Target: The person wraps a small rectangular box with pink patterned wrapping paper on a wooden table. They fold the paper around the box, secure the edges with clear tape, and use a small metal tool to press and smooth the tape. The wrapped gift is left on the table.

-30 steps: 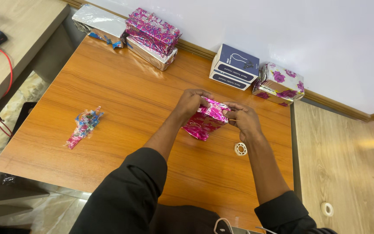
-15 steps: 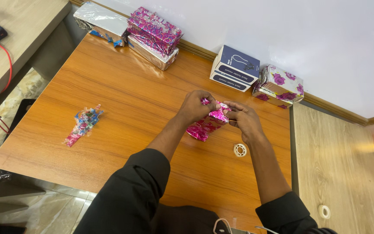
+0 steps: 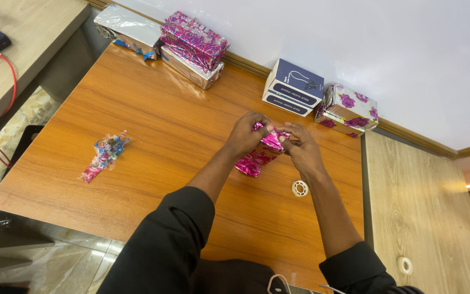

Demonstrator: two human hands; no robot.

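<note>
- Orange wooden desk point(image 3: 153, 136): wrapped boxes line its far edge.
- Pink foil parcel point(image 3: 259, 155) sits mid-desk, tilted.
- Left hand point(image 3: 246, 133) and right hand point(image 3: 299, 147) both pinch its top fold; the slick foil could spring open or tear.
- Tape roll point(image 3: 300, 188) lies just beside.

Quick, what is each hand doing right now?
Left hand: closed on the pink foil-wrapped parcel.
Right hand: closed on the same parcel, pinching its upper end.
</note>
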